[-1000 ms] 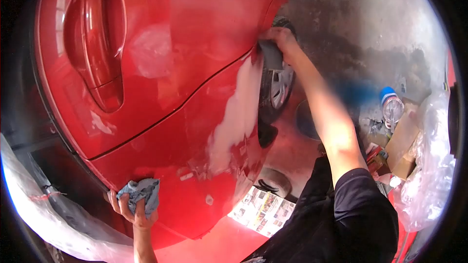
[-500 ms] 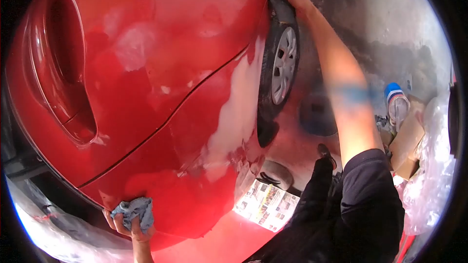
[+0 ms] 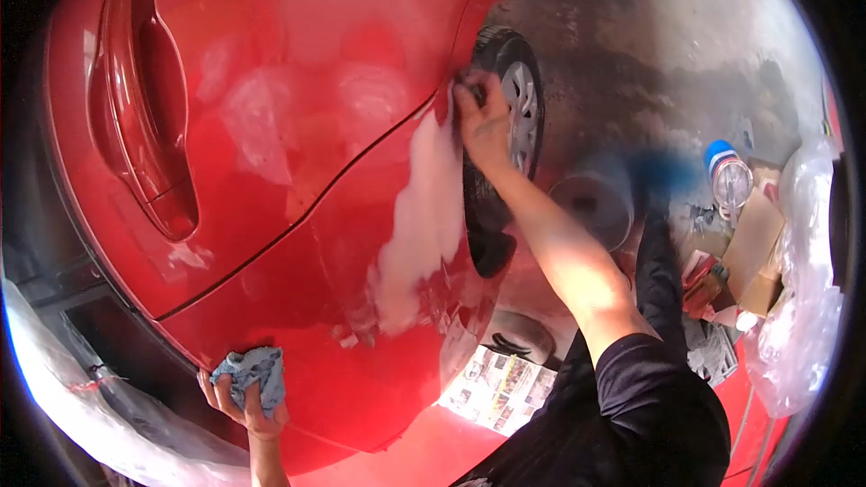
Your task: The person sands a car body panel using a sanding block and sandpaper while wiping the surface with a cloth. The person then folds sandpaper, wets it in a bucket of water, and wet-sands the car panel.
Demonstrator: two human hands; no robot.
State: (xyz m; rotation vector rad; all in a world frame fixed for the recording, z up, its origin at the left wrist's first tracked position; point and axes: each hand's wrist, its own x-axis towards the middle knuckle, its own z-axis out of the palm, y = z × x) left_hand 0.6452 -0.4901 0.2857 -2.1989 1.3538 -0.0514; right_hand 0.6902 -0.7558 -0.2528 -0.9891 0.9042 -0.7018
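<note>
A crumpled grey-blue cloth (image 3: 251,374) is gripped in my left hand (image 3: 260,419), pressed against the lower left edge of the red car body (image 3: 298,370). My right hand (image 3: 485,122) rests at the wheel arch edge, its fingers curled at the upper end of a pale, sanded-looking patch (image 3: 419,207). Something small and dark shows between those fingers, too blurred to name. Just behind that hand is the car wheel (image 3: 523,95), partly covered by it. A dark panel gap (image 3: 329,194) runs diagonally between the two hands.
A red door handle (image 3: 135,99) is at upper left. Printed paper sheets (image 3: 501,388) lie below the patch. On the right are a blue-topped can (image 3: 732,182), cardboard (image 3: 753,248) and clear plastic sheeting (image 3: 798,307). A round bucket-like container (image 3: 591,207) stands near my forearm.
My right hand has come down from above the wheel to the arch edge by the pale patch. My left hand keeps the cloth at nearly the same place. The view has shifted slightly.
</note>
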